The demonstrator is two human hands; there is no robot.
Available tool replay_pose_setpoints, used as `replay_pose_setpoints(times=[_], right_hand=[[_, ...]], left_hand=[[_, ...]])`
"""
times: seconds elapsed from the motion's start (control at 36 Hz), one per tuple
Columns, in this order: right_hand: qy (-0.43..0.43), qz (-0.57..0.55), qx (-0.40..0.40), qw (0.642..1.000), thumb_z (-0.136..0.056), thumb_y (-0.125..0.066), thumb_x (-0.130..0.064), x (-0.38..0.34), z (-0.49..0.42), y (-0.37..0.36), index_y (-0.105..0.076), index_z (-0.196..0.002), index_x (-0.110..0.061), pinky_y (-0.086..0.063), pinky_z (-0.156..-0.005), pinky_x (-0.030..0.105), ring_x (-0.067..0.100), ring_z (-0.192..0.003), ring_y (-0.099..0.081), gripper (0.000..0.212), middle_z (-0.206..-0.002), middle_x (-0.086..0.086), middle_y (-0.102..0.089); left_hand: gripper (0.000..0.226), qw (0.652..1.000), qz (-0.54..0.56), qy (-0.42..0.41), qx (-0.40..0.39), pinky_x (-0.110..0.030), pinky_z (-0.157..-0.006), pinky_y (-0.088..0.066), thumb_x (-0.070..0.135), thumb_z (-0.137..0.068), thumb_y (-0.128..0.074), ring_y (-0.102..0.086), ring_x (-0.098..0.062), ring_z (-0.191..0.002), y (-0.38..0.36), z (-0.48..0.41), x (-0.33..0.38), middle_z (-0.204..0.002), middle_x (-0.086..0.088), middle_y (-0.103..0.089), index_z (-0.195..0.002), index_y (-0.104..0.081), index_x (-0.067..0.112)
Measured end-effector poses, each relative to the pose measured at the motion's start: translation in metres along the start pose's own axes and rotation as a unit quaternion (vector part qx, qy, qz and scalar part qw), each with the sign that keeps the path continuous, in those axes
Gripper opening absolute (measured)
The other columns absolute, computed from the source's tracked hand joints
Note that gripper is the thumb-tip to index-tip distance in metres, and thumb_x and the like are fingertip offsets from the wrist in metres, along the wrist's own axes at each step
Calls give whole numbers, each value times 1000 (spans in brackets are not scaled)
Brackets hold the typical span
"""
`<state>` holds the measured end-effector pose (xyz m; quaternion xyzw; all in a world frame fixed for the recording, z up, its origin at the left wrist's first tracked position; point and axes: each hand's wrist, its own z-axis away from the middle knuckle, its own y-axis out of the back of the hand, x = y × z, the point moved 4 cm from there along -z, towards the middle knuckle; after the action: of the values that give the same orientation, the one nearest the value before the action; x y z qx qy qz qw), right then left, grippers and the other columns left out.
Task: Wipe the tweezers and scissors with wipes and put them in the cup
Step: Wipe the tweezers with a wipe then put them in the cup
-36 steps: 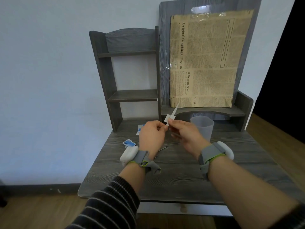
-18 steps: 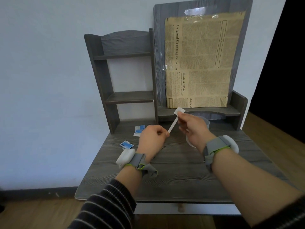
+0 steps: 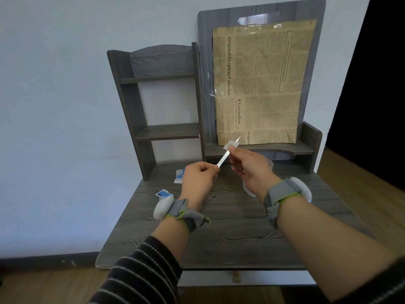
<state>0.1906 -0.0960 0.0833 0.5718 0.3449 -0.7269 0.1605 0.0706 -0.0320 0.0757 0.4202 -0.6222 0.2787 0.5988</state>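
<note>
The left hand and right hand are raised above the bench, with the tweezers slanting up between them, tip toward the far right. The left fingers are curled and pinch the lower end. The right fingers pinch a small white wipe round the tweezers just below the tip.

The right hand and wrist cover most of the clear cup, which stands on the bench behind them; only a bit of its base and rim shows. The left wrist hides most of the scissors, which lie flat on the bench; only a thin dark end shows. Two blue-and-white packets lie on the bench on the left, one just beside the left wristband and one partly behind the left hand. A grey wristband with a white pod is on the right wrist too. A striped sleeve covers the left forearm.

At the back of the bench stands a dark shelf unit. Beside it is a tall board that bears a brown newspaper, held at the top by clear tape. Its print runs sideways: "Original Graphing Collection" and "H.GravurePrint" can be read; the small text is too fine to read.
</note>
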Motion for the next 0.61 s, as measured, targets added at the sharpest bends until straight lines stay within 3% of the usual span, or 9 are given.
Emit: replay_pose_setpoints(times=[0.08,0.22,0.61], right_hand=[[-7,15,-15,1000,-82,-68,-20,6,2,-6,-63,-76,-18,-45,-66,22,8,-70,-54,8,-75,-3,-63],[-14,24,-26,999,-83,-66,-17,12,4,-10,-62,-77,-16,-44,-65,22,8,-68,-53,8,-74,-2,-61],[-30,-45,44,998,-83,-66,-17,-2,0,9,-62,-81,-14,-46,-64,21,7,-69,-54,6,-75,-2,-62]], left_hand=[[16,999,-43,-25,15,-29,-67,-47,18,-87,-60,-53,-12,-61,2,-2,2,-63,1,-61,-71,-66,19],[14,986,-141,-72,42,-22,-59,-40,24,-86,-60,-52,-6,-61,6,-2,5,-62,9,-59,-79,-70,17],[12,981,-172,-95,-7,-21,-61,-40,25,-87,-61,-50,-5,-62,4,6,9,-64,12,-56,-86,-71,19]])
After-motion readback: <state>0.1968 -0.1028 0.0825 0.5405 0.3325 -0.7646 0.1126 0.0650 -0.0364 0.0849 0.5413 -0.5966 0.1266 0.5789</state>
